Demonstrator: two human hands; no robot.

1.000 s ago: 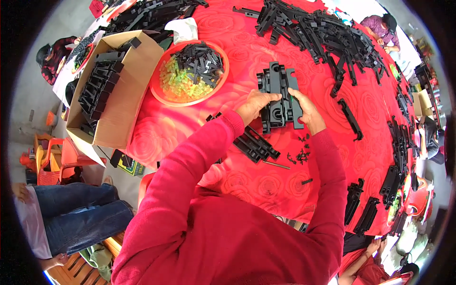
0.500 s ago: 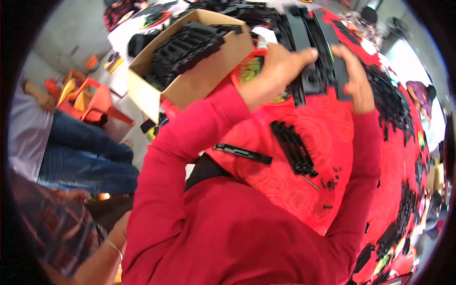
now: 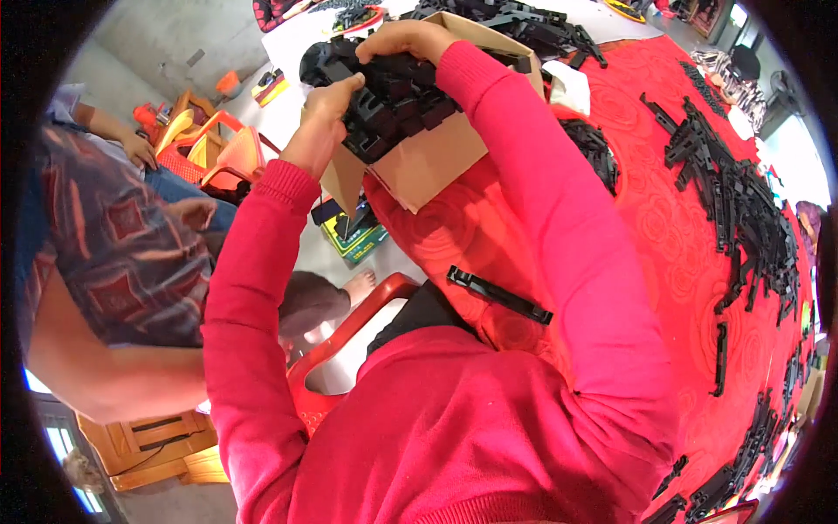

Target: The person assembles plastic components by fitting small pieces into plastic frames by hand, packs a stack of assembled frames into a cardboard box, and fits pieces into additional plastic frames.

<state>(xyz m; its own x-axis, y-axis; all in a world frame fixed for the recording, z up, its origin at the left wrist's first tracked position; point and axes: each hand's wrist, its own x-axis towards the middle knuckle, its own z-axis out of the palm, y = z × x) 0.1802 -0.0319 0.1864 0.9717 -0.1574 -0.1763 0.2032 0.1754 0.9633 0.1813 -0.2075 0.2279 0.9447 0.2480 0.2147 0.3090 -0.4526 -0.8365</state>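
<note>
My left hand [image 3: 325, 120] and my right hand [image 3: 406, 39] are at an open cardboard box [image 3: 436, 166] at the upper middle of the head view. Between them is a clump of black plastic parts [image 3: 397, 105], over and partly in the box. The left hand's fingers are closed on the near left side, thumb up. From the far side, the right hand curls over the top; some fingertips are hidden. A single long black plastic strip [image 3: 499, 294] lies on the red tablecloth [image 3: 436, 225] near my body.
Heaps of black parts [image 3: 729, 201] cover the table's right side, with more behind the box [image 3: 524, 26]. A dark pile [image 3: 592, 148] sits beyond my right forearm. A red plastic chair [image 3: 349, 327] stands by me. Close on my left is another person in a patterned garment [image 3: 122, 236].
My hands have moved left from the long black pieces on the table to the clump at the box. The view has shifted, and the box appears farther right.
</note>
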